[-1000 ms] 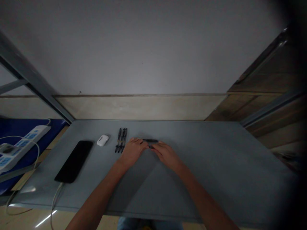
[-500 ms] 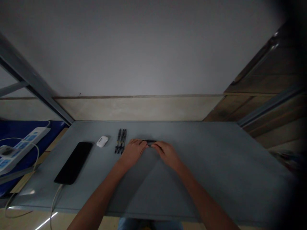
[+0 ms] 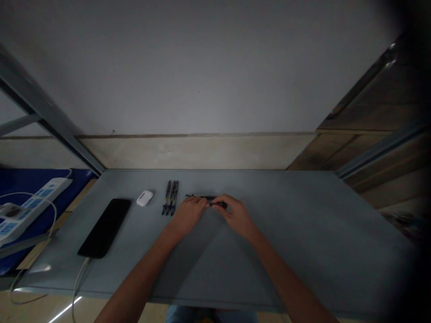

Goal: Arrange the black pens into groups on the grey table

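Note:
My left hand and my right hand are close together over the middle of the grey table. Between their fingertips is a thin dark pen, lying crosswise, and both hands pinch it. Just behind it another thin dark pen-like piece lies crosswise, partly hidden by my fingers. Left of my left hand, several dark pens lie side by side, pointing away from me. A white earphone case rests further left.
A black phone with a white cable lies at the table's left. A white power strip sits on a blue surface beyond the left edge. Metal posts rise at both back corners, with a wall behind.
My right hand's fingers have shifted slightly, and more of the dark pen shows between them. The piece behind now shows further to the left, above my left hand.

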### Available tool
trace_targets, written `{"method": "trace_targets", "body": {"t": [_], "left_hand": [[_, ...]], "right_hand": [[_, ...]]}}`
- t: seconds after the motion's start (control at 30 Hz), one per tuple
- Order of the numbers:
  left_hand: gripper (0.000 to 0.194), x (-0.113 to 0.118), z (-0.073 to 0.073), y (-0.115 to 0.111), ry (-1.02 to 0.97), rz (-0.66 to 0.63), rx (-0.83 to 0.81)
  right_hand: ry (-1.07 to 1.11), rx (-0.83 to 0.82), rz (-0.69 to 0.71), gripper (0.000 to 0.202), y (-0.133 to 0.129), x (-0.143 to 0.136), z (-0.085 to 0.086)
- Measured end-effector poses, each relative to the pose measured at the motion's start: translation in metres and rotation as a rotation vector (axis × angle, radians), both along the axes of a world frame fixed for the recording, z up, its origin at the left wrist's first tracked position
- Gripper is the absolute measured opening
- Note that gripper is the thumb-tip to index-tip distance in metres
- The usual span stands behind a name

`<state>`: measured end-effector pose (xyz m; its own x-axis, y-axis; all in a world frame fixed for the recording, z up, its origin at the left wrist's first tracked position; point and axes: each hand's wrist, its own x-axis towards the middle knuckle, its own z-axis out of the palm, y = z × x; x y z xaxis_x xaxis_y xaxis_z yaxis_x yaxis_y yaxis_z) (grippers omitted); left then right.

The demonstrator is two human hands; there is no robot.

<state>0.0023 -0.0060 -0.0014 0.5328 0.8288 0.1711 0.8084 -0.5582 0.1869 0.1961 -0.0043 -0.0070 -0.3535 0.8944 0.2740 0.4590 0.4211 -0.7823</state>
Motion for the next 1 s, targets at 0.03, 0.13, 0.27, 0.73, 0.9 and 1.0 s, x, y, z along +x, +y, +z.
{"method": "trace_targets", "body": {"t": [0.03, 0.13, 0.27, 0.73, 0.9, 1.0], "left_hand": [[0.025, 0.000, 0.000, 0.000, -0.004, 0.003, -0.006], [0.025, 0.000, 0.001, -0.001, -0.002, -0.001, -0.020], [0.032, 0.002, 0.005, -0.006, 0.008, 0.022, -0.072], [0.032, -0.003, 0.008, -0.004, -0.014, -0.006, -0.098], [0.028, 0.000, 0.003, -0.003, -0.027, -0.038, -0.024], [0.029, -0.003, 0.005, -0.002, -0.043, -0.011, -0.037]], "right_hand": [[0.033, 0.030, 0.008, 0.013, 0.000, 0.000, 0.000], [0.068, 0.006, 0.010, 0.026, -0.001, -0.001, 0.001], [-0.019, -0.105, -0.007, 0.028, -0.002, 0.000, 0.000], [0.094, -0.202, 0.059, 0.027, 0.000, 0.001, -0.001], [0.050, -0.145, 0.034, 0.020, 0.002, 0.004, 0.001], [0.052, -0.140, 0.007, 0.021, 0.006, 0.008, 0.000]]}}
